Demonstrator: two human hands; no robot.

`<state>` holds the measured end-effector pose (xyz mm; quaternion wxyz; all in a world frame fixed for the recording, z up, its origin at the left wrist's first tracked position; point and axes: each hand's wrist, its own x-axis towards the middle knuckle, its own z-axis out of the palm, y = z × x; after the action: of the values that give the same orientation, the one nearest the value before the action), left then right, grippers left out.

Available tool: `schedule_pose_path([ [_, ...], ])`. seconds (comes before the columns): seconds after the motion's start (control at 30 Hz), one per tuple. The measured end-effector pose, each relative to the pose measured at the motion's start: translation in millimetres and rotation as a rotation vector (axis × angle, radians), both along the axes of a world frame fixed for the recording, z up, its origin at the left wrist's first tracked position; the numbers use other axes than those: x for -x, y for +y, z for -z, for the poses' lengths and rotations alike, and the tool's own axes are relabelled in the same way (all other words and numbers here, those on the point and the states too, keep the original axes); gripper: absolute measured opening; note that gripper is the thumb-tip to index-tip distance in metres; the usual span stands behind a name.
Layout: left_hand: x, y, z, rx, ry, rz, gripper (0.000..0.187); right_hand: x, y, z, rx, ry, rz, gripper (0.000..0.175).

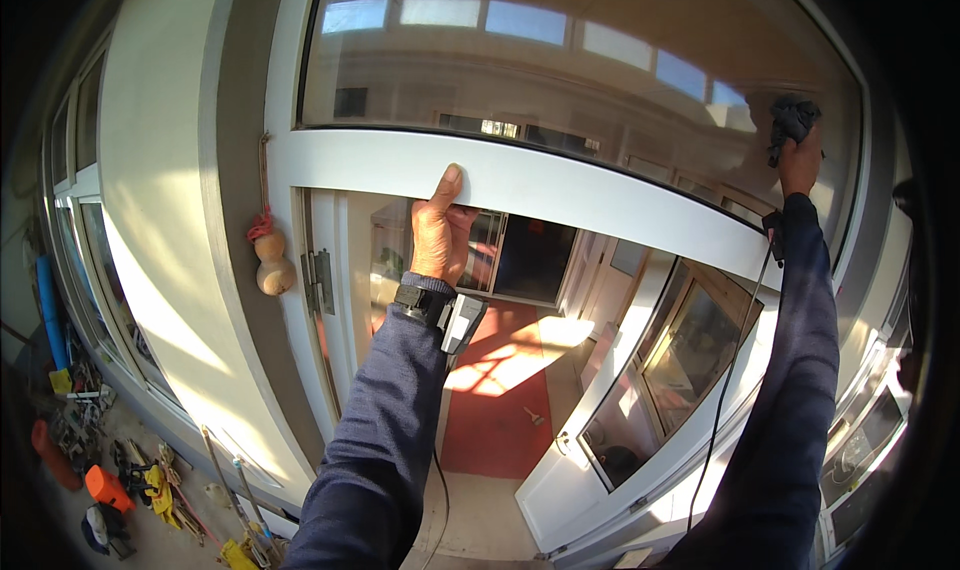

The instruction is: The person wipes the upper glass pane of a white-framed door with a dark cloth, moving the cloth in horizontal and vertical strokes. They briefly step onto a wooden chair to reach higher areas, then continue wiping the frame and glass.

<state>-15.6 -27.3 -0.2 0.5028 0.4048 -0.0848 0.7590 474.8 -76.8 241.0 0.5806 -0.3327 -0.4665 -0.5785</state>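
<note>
My left hand (442, 232) grips the lower edge of the white door-frame crossbar (360, 157), thumb on its front face and fingers curled beneath. Bunched in my right hand (801, 161) is a dark grey cloth (793, 119), pressed against the right end of the transom window glass (540, 82). The pane reflects a row of bright windows. Around my left wrist is a black strap with a grey device (465, 324); a smaller black device (772, 236) sits at my right wrist. A cable trails down from each.
Below the crossbar a white glazed door (555, 487) stands ajar. Past the doorway lie a red mat (495, 450) and a brush (533, 416). A dried gourd (275, 270) hangs by the left jamb. Tools, long poles (225, 472) and an orange container (109, 487) lie at lower left.
</note>
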Motion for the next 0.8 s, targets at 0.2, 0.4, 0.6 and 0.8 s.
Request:
schedule_pose_path([
  [0.2, 1.6, -2.6, -1.1, -0.026, 0.053, 0.010, 0.039, 70.3, 24.1, -13.6, -0.139, -0.042, 0.204, 0.035],
  [0.4, -0.4, -4.1, -1.6, -0.005, -0.004, 0.006, 0.032, 301.8, 22.1, 9.9, -0.047, -0.566, -0.213, 0.047],
  [0.6, 2.8, -1.1, -1.0, -0.029, 0.006, 0.066, 0.039, 430.1, 24.6, 54.1, 0.252, -1.081, -0.291, 0.045],
  [0.8, 4.7, 2.3, 3.4, -0.007, -0.010, 0.064, 0.030, 303.3, 21.1, 23.4, 0.125, -0.851, -0.122, 0.042],
])
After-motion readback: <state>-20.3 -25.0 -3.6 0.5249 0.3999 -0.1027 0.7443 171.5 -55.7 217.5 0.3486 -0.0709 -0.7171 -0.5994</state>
